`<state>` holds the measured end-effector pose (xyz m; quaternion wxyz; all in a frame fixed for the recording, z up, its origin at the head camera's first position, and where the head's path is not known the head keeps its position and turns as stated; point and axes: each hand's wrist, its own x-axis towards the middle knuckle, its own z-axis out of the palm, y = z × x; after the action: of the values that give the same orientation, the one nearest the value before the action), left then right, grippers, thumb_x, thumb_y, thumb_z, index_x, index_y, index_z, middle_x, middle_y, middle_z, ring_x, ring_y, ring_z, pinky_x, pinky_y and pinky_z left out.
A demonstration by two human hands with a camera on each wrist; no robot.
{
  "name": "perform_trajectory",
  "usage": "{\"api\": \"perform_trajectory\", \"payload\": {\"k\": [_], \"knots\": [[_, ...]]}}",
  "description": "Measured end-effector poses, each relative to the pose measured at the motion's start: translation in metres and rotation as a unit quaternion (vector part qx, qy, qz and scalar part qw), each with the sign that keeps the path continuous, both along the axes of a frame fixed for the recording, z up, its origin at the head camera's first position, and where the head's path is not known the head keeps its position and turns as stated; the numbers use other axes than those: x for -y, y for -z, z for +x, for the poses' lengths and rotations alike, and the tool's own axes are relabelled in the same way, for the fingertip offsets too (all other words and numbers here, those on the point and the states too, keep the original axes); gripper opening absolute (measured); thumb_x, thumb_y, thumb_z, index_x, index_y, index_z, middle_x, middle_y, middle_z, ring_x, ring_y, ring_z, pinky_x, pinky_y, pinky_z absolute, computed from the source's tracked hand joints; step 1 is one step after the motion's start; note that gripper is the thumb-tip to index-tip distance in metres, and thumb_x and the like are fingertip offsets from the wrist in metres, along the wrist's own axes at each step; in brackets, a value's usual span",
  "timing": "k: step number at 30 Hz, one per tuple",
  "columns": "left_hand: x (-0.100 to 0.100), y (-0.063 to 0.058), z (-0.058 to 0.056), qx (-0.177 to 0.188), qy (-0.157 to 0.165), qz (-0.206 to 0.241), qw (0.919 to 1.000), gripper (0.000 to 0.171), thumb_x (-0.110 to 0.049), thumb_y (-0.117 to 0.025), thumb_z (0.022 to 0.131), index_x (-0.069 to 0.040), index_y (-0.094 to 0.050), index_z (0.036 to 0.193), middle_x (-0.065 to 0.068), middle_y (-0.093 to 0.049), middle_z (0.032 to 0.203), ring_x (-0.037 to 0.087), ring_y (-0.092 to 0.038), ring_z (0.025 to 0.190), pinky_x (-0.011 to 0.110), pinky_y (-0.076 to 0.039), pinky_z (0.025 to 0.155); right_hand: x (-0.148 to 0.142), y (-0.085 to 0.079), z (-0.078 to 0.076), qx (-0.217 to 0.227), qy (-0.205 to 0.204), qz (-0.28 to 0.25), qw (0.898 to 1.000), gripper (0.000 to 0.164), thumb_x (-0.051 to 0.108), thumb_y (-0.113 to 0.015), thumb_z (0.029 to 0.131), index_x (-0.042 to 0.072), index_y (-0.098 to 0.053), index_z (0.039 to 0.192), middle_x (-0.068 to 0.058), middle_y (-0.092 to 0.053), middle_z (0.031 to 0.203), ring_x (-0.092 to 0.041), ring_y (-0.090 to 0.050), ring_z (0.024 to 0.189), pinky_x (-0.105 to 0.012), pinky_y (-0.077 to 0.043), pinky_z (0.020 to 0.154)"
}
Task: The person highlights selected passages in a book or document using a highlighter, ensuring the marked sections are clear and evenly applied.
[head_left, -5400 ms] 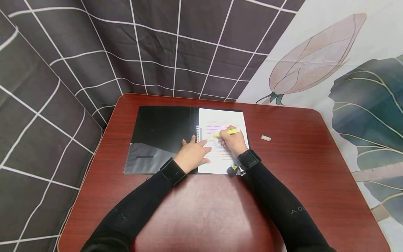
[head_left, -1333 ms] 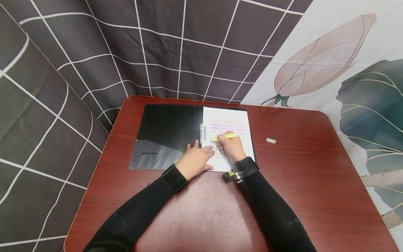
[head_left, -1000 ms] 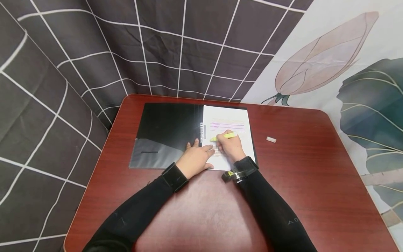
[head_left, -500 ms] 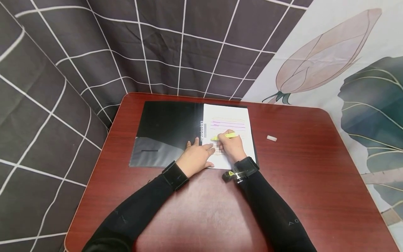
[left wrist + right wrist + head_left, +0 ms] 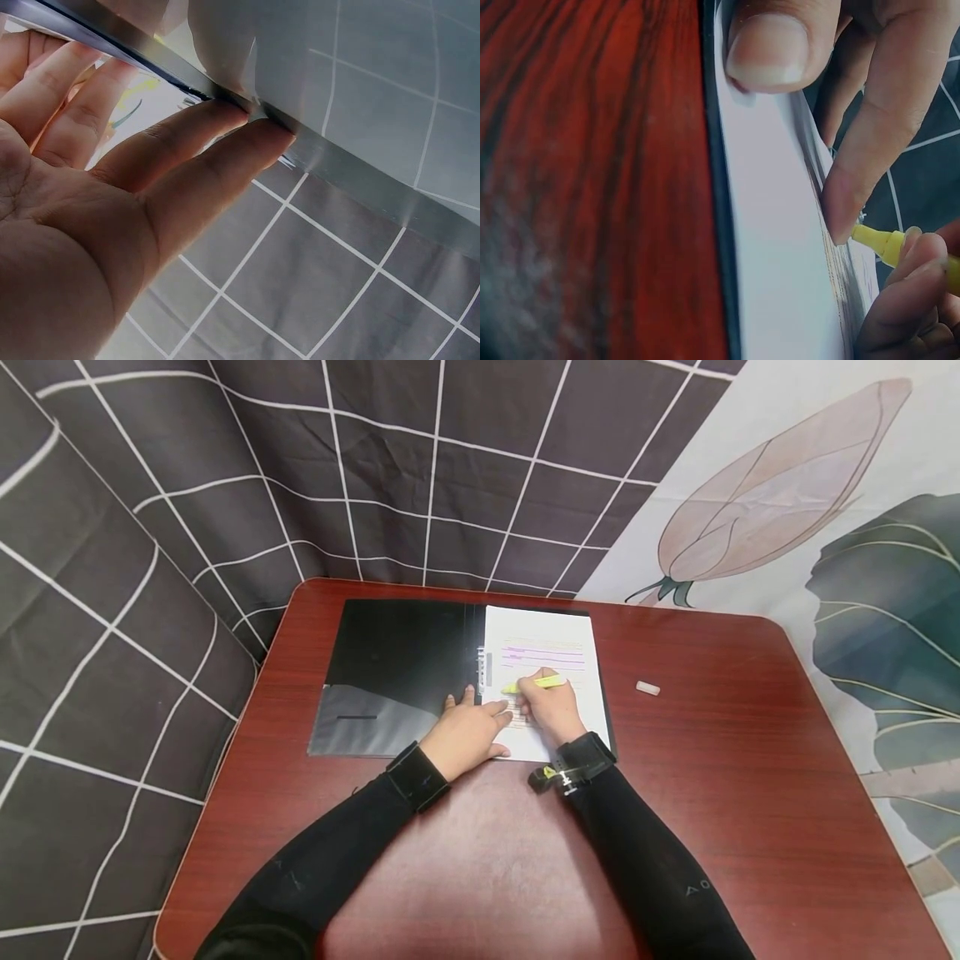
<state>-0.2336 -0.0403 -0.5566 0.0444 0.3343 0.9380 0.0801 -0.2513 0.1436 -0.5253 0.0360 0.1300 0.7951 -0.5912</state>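
In the head view a black ring binder [image 5: 405, 639] lies spread out, with a stack of white printed paper [image 5: 536, 622] on its right side. Several purple highlighted lines cross the upper part of the page. My right hand [image 5: 552, 703] pinches a yellow highlighter [image 5: 545, 682], its tip at the left of a text line; the right wrist view shows the highlighter [image 5: 889, 244] between thumb and fingers. My left hand [image 5: 465, 735] rests with spread fingers across the binder's spine and the page's lower left. In the left wrist view that hand [image 5: 112, 187] has straight fingers at the binder's surface.
A small whitish cap-like piece [image 5: 648, 688] lies on the red-brown table [image 5: 720, 735], right of the binder. A grey pocket [image 5: 367, 722] covers the binder's lower left. Behind the table hang a dark grid-patterned cloth [image 5: 390, 468] and a white cloth with plant prints [image 5: 757, 510].
Over the last seconds the highlighter tip has shifted slightly left and lower on the page, and the left hand has shifted slightly. In the last second both hands stay nearly still; the view tilts slightly.
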Motion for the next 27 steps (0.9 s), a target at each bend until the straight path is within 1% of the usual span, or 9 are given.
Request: {"api": "perform_trajectory", "payload": {"k": [1, 4, 8, 10, 13, 15, 16, 20, 27], "knots": [[0.0, 0.0, 0.0, 0.0, 0.0, 0.0, 1.0, 0.07, -0.064, -0.078, 0.102, -0.027, -0.068, 0.16, -0.004, -0.061, 0.172, 0.066, -0.056, 0.15, 0.083, -0.055, 0.108, -0.001, 0.001, -0.001, 0.0, -0.003, -0.003, 1.0, 0.016, 0.013, -0.068, 0.099, 0.014, -0.062, 0.085, 0.006, -0.067, 0.065, -0.007, -0.06, 0.054, -0.018, -0.044, 0.05], [0.0, 0.001, 0.0, -0.001, 0.0, 0.001, 1.0, 0.07, -0.064, -0.078, 0.102, -0.027, -0.068, 0.16, -0.004, -0.061, 0.172, 0.067, -0.055, 0.15, 0.083, -0.055, 0.109, -0.01, 0.018, -0.011, -0.001, -0.014, -0.008, 1.0, 0.012, 0.014, -0.071, 0.096, 0.015, -0.066, 0.085, 0.003, -0.07, 0.065, -0.011, -0.063, 0.053, -0.022, -0.047, 0.049], [0.0, 0.002, 0.0, 0.002, 0.0, 0.001, 1.0, 0.07, -0.064, -0.078, 0.101, -0.027, -0.068, 0.16, -0.004, -0.061, 0.172, 0.067, -0.055, 0.151, 0.084, -0.054, 0.109, -0.019, 0.036, -0.021, -0.003, -0.027, 0.003, 1.0, 0.012, 0.015, -0.073, 0.094, 0.016, -0.068, 0.084, 0.0, -0.073, 0.065, -0.016, -0.066, 0.053, -0.026, -0.048, 0.048], [-0.001, 0.002, 0.0, 0.002, 0.001, 0.0, 1.0, 0.07, -0.064, -0.078, 0.102, -0.027, -0.068, 0.16, -0.004, -0.061, 0.172, 0.067, -0.055, 0.151, 0.084, -0.054, 0.109, -0.016, 0.027, -0.017, -0.002, -0.028, 0.016, 0.999, 0.013, 0.016, -0.072, 0.095, 0.014, -0.067, 0.083, 0.0, -0.072, 0.065, -0.015, -0.066, 0.054, -0.026, -0.048, 0.05], [-0.001, 0.001, -0.001, 0.003, 0.0, -0.001, 1.0, 0.07, -0.064, -0.078, 0.102, -0.027, -0.068, 0.16, -0.004, -0.061, 0.172, 0.067, -0.055, 0.151, 0.084, -0.054, 0.109, -0.01, 0.014, -0.01, -0.015, -0.031, 0.026, 0.999, 0.015, 0.014, -0.07, 0.097, 0.014, -0.064, 0.083, 0.003, -0.07, 0.064, -0.013, -0.064, 0.054, -0.024, -0.046, 0.052], [-0.001, 0.0, -0.001, 0.004, 0.0, -0.003, 1.0, 0.07, -0.064, -0.078, 0.102, -0.027, -0.068, 0.16, -0.004, -0.061, 0.172, 0.067, -0.055, 0.151, 0.084, -0.054, 0.11, -0.005, -0.001, -0.002, -0.009, -0.026, 0.03, 0.999, 0.018, 0.013, -0.07, 0.099, 0.014, -0.062, 0.082, 0.006, -0.068, 0.064, -0.008, -0.063, 0.055, -0.021, -0.046, 0.053], [-0.001, 0.0, 0.0, 0.005, -0.001, -0.003, 1.0, 0.07, -0.064, -0.078, 0.102, -0.027, -0.067, 0.16, -0.004, -0.061, 0.172, 0.067, -0.055, 0.151, 0.084, -0.053, 0.11, -0.003, -0.004, 0.0, -0.006, -0.025, 0.025, 0.999, 0.019, 0.013, -0.07, 0.1, 0.015, -0.062, 0.083, 0.008, -0.067, 0.064, -0.007, -0.062, 0.055, -0.02, -0.046, 0.053], [-0.001, -0.001, 0.0, 0.008, 0.0, -0.004, 1.0, 0.07, -0.063, -0.078, 0.102, -0.026, -0.067, 0.161, -0.003, -0.061, 0.172, 0.067, -0.055, 0.151, 0.084, -0.053, 0.11, -0.003, -0.006, 0.002, -0.002, -0.02, 0.007, 1.0, 0.02, 0.01, -0.069, 0.101, 0.015, -0.061, 0.084, 0.009, -0.067, 0.064, -0.005, -0.061, 0.054, -0.018, -0.047, 0.052], [-0.002, 0.001, -0.001, 0.015, -0.005, -0.002, 0.9999, 0.069, -0.063, -0.079, 0.102, -0.027, -0.068, 0.16, -0.004, -0.06, 0.173, 0.066, -0.054, 0.152, 0.083, -0.053, 0.111, -0.007, -0.003, 0.001, -0.004, -0.013, 0.01, 1.0, 0.016, 0.011, -0.068, 0.1, 0.014, -0.062, 0.085, 0.008, -0.068, 0.063, -0.005, -0.061, 0.053, -0.017, -0.047, 0.05]]}}
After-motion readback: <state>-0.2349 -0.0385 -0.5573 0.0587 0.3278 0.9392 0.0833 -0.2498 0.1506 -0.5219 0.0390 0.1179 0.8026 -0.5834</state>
